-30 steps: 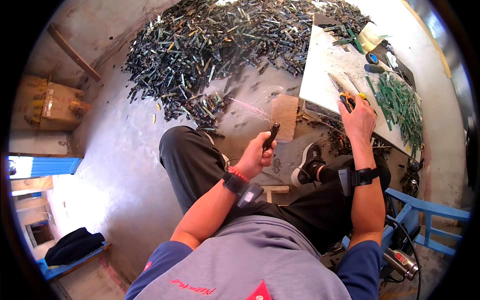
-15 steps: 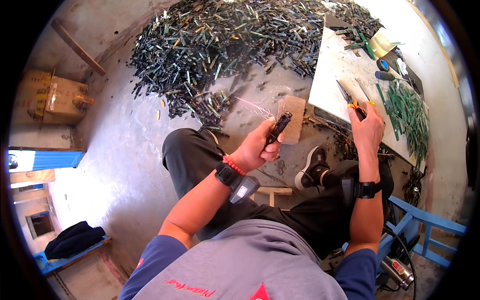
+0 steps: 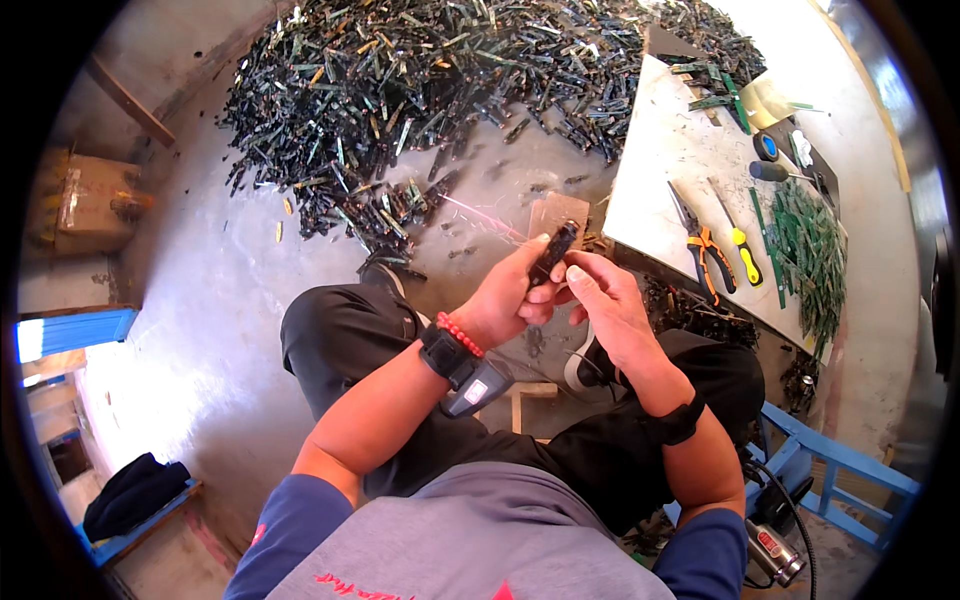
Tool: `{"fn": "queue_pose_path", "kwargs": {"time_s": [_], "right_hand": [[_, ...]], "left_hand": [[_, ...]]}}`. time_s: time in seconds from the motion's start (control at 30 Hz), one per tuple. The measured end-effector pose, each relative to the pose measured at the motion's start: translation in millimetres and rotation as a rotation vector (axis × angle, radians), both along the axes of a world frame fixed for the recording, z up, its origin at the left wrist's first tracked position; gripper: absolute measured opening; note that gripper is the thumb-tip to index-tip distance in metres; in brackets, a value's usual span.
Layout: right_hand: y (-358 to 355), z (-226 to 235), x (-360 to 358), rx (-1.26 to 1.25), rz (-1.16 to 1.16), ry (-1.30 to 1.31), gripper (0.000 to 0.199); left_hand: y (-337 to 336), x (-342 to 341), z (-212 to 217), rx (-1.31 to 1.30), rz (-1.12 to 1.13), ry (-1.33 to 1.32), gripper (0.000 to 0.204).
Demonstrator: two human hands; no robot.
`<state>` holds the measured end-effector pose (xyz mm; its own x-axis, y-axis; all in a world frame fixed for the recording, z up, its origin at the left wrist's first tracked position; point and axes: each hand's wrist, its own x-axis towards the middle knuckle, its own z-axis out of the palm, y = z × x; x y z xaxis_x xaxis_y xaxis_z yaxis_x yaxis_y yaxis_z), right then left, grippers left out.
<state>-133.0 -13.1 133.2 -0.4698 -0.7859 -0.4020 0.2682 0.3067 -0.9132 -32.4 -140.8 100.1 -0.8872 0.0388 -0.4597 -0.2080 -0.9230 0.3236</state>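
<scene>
In front of my knees, my left hand [image 3: 503,300] is closed around a short black stick-shaped piece [image 3: 553,254], its thumb along the side. My right hand [image 3: 612,305] meets it from the right, thumb and fingers drawn together at the piece's side; what they pinch is hidden. To the right, on a white board [image 3: 640,165], lie long-nose pliers [image 3: 700,240] with orange-and-black handles. Beside them is a slim tool [image 3: 743,255] with a yellow-and-black handle. Beyond my hands a brown block [image 3: 553,212] rests on the floor.
A large heap of dark strips [image 3: 400,90] spreads across the floor ahead. Green strips [image 3: 808,245] are piled on the board's right, near a dark-handled screwdriver [image 3: 770,171] and a blue-and-black roll [image 3: 766,147]. A blue stool frame [image 3: 840,460] and metal flask [image 3: 775,552] stand at lower right.
My right hand has left the yellow-handled tool and the pliers on the board and come left to the black piece. My left hand still holds that piece. The view has shifted slightly.
</scene>
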Motion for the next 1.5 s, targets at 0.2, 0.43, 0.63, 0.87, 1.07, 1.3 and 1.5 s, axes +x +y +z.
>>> {"fn": "queue_pose_path", "kwargs": {"time_s": [0.2, 0.43, 0.63, 0.87, 1.07, 1.3, 1.5], "right_hand": [[-14, -12, 0, -0.005, -0.033, -0.133, 0.026], [-21, -20, 7, 0.041, -0.049, -0.182, 0.021], [-22, -17, 8, -0.176, 0.010, 0.033, 0.022], [-21, -5, 9, -0.235, 0.043, 0.166, 0.024], [-19, -7, 9, -0.261, 0.052, 0.231, 0.025], [-19, 6, 10, -0.198, -0.046, 0.327, 0.019], [-16, 8, 5, -0.085, -0.092, 0.603, 0.020]], "left_hand": [[4, 4, -2, -0.016, 0.104, -0.043, 0.038], [8, 11, -11, -0.082, 0.140, -0.117, 0.038], [6, 12, 2, -0.092, 0.100, -0.082, 0.039], [7, 13, 11, -0.174, 0.117, -0.019, 0.039], [10, 13, 8, -0.169, 0.116, -0.011, 0.042], [12, 9, 8, -0.261, 0.078, -0.142, 0.056], [1, 13, -1, -0.610, 0.090, -0.218, 0.069]]}}
